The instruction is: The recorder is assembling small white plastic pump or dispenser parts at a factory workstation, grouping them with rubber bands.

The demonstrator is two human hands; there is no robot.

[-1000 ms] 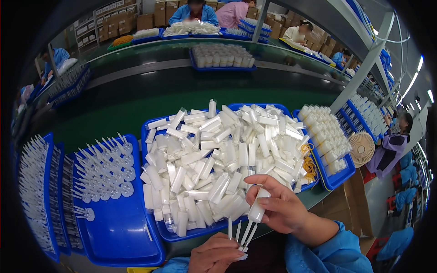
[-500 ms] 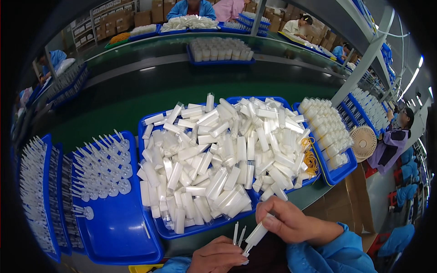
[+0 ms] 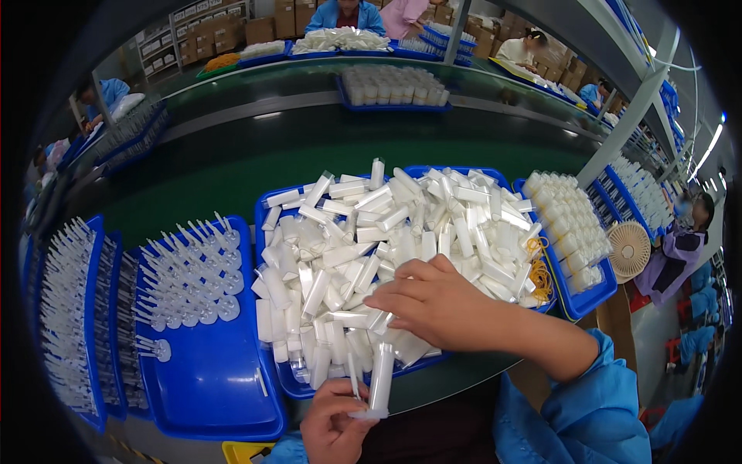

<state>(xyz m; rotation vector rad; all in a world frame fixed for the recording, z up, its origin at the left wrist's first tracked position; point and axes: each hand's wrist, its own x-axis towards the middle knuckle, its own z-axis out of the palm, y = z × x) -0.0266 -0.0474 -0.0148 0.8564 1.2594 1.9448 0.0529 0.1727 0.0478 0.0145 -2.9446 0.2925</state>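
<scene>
Our left hand (image 3: 334, 421), at the near edge, is closed around a white tube (image 3: 380, 379) and a thin dip straw (image 3: 354, 376) beside it. The tube stands nearly upright, its long axis running from the fingers up toward the far side. Just beyond its top, our right hand (image 3: 440, 303) lies flat on the heap of white tubes (image 3: 386, 240), fingers spread and pointing left; we cannot tell whether it has gripped one. The heap fills the blue tray (image 3: 272, 207) straight ahead. To the left, another blue tray (image 3: 216, 387) holds upright pump heads with straws (image 3: 189, 271). On the right stands a tray of white caps (image 3: 568, 232), and a small fan (image 3: 630, 249) beyond it.
</scene>
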